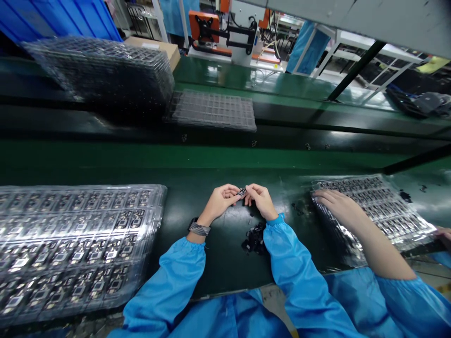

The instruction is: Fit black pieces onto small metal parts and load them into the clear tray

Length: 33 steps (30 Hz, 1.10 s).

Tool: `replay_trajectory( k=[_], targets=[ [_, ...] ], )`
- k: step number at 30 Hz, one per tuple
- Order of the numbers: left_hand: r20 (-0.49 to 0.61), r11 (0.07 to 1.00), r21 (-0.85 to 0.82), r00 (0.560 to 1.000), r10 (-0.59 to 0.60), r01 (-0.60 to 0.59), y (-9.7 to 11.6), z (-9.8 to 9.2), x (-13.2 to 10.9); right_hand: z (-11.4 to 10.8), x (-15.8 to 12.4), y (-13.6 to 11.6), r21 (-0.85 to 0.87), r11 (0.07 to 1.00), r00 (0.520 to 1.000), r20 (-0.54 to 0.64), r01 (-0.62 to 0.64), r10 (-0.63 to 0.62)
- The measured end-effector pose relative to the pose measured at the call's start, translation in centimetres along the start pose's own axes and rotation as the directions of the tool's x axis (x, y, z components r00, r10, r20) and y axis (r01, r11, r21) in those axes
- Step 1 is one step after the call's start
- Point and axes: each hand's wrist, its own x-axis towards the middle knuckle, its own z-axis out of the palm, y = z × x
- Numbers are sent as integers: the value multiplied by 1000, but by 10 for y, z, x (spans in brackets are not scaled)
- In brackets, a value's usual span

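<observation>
Between my two hands, over the dark green bench (218, 267), is a small circuit board (241, 191). My left hand (222, 199) pinches it from the left, thumb and fingers closed. From the other side the fingertips of my right hand (260, 198) close on its right edge; whether they also grip a tiny piece there is hidden. Just below my right hand lies a heap of small black pieces (255, 238). To my left sits a clear plastic tray (160, 197) with rows of similar circuit boards in its pockets.
At right, a co-worker's hand (334, 204) rests on another clear tray (391, 206) of boards. Behind the bench stand a tall stack of clear trays (105, 75) and a lower stack (213, 109). Several small parts (254, 143) lie along the dark strip.
</observation>
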Motion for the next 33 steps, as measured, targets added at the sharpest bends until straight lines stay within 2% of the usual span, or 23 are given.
replay_trajectory(
  k=[3, 6, 10, 13, 16, 18, 20, 23, 25, 27, 29, 31, 33],
  targets=[
    [1, 1000, 27, 1000, 7, -7, 0, 1, -1, -1, 0, 1, 0, 1000, 1000, 6, 11, -11],
    [-62, 984, 163, 995, 77, -66, -1, 6, -4, 0, 1, 4, 3, 1000, 1000, -24, 20, -20],
    [-145, 884, 432, 954, 264, -179, -6, 16, -8, 2, 1, 6, 10, 1000, 997, -72, 21, -21],
    [-139, 818, 522, 923, 360, -240, -12, 19, -8, 5, 1, 4, 7, 1000, 996, -92, 12, -11],
    [-143, 780, 573, 907, 396, -250, -12, 21, -7, 6, 0, -2, 22, 1000, 996, -91, 0, 2],
    [-168, 786, 575, 906, 388, -229, -3, 25, -13, 2, -3, -6, 39, 999, 997, -78, -1, 4],
    [-214, 835, 515, 915, 343, -193, 14, 31, -29, -5, -6, -8, 36, 999, 998, -65, -2, 4],
    [-224, 900, 408, 940, 259, -151, 50, 41, -69, -18, -5, -3, -72, 997, 997, -77, -1, -5],
    [-170, 882, 447, 954, 247, -149, 76, 42, -104, -24, 1, 4, -130, 991, 998, -68, 7, -16],
    [-164, 832, 544, 957, 238, -114, 98, 34, -141, -25, 5, 9, -149, 989, 998, -59, 12, -21],
    [-242, 763, 647, 946, 215, -8, 115, 10, -176, -24, 6, 12, -146, 989, 998, -61, 13, -22],
    [-353, 656, 742, 912, 208, 137, 128, -26, -201, -23, 5, 13, -134, 991, 997, -74, 14, -24],
    [-444, 499, 812, 875, 192, 303, 139, -68, -214, -22, 5, 13, -123, 992, 996, -84, 16, -27]
  ],
)
